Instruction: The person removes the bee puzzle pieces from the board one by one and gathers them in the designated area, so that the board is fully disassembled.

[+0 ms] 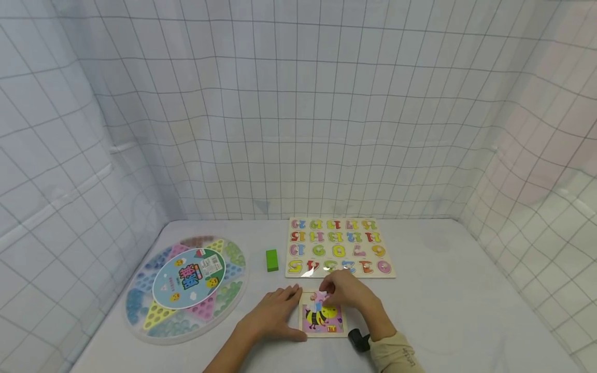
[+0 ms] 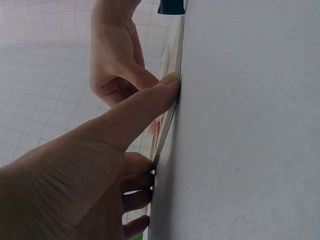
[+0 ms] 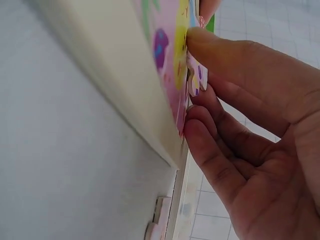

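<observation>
A small wooden jigsaw puzzle board [image 1: 323, 334] with a bee picture lies at the front middle of the table. My left hand [image 1: 276, 313] rests along its left side, thumb at the near corner and fingers stretched toward the far corner. In the left wrist view the thumb [image 2: 167, 90] presses the board's edge. My right hand [image 1: 347, 290] is over the board's far part, pinching a pink jigsaw piece [image 1: 321, 297] between thumb and fingers. The right wrist view shows this jigsaw piece [image 3: 199, 75] tilted above the picture, partly hidden by the thumb.
Just beyond the jigsaw lies a number puzzle board [image 1: 340, 243], upside down from here. A green block [image 1: 272, 260] is left of it. A round Chinese checkers set [image 1: 186, 287] occupies the left side. Near the right sleeve sits a black object [image 1: 358, 340]. White gridded cloth walls [image 1: 303, 129] surround the table.
</observation>
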`<action>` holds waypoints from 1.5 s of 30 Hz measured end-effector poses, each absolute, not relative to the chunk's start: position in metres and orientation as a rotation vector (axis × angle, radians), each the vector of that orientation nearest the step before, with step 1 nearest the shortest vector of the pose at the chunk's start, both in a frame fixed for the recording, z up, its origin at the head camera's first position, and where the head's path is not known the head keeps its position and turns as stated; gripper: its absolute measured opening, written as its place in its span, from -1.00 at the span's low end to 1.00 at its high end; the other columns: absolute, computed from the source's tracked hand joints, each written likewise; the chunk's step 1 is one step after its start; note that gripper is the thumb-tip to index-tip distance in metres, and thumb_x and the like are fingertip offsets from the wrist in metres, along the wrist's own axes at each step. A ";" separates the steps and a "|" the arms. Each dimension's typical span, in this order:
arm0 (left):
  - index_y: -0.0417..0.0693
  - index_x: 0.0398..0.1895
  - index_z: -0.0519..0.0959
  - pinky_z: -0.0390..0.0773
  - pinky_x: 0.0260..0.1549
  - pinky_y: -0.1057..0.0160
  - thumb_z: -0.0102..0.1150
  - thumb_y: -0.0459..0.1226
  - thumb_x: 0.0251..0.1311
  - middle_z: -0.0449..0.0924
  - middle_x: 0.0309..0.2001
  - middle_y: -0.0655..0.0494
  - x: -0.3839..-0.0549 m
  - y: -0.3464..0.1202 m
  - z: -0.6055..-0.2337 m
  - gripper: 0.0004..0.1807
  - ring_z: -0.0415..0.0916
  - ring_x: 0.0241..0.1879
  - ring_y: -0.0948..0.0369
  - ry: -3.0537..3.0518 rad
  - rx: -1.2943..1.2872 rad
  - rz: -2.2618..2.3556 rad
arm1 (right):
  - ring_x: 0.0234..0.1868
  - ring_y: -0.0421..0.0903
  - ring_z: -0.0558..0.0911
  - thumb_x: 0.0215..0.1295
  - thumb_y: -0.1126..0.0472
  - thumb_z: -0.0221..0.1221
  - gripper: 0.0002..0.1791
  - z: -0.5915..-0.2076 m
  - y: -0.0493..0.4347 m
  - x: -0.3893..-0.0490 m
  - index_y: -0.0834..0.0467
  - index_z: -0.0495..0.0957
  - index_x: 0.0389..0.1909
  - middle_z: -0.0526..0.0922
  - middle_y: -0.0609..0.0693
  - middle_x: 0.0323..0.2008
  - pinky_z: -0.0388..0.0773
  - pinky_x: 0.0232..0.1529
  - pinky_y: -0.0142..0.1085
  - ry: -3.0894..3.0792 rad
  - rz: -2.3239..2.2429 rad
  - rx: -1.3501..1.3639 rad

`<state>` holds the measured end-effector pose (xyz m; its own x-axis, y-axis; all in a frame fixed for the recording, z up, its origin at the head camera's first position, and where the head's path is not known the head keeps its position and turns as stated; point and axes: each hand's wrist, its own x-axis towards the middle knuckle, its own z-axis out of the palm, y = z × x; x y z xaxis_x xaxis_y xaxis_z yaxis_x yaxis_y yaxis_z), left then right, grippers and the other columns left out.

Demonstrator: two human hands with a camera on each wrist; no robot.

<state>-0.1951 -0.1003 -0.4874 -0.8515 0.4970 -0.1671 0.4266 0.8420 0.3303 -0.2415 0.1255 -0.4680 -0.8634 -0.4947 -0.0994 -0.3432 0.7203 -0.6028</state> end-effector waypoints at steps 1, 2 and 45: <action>-0.06 0.49 0.19 0.23 0.40 -0.13 0.26 0.41 -0.16 0.19 0.49 -0.01 -0.195 -0.100 -0.488 0.19 0.18 0.45 -0.07 2.777 0.709 0.410 | -0.41 -0.21 0.49 -0.02 0.24 0.46 -0.77 -0.468 0.126 -0.242 0.13 0.71 -0.30 0.60 -0.14 -0.47 0.49 -0.38 -0.41 2.667 -0.863 -0.658; -0.06 0.49 0.19 0.23 0.40 -0.12 0.26 0.41 -0.16 0.19 0.49 -0.01 -0.195 -0.100 -0.488 0.19 0.18 0.45 -0.07 2.778 0.710 0.409 | -0.41 -0.20 0.49 -0.03 0.24 0.47 -0.76 -0.468 0.125 -0.242 0.14 0.71 -0.29 0.61 -0.13 -0.46 0.49 -0.38 -0.40 2.661 -0.871 -0.654; -0.04 0.49 0.19 0.22 0.41 -0.11 0.26 0.41 -0.16 0.18 0.49 0.00 -0.195 -0.100 -0.486 0.19 0.18 0.45 -0.07 2.770 0.712 0.387 | -0.36 -0.23 0.50 0.00 0.18 0.45 -0.79 -0.464 0.133 -0.242 0.08 0.69 -0.31 0.61 -0.16 -0.40 0.51 -0.32 -0.41 2.687 -0.897 -0.682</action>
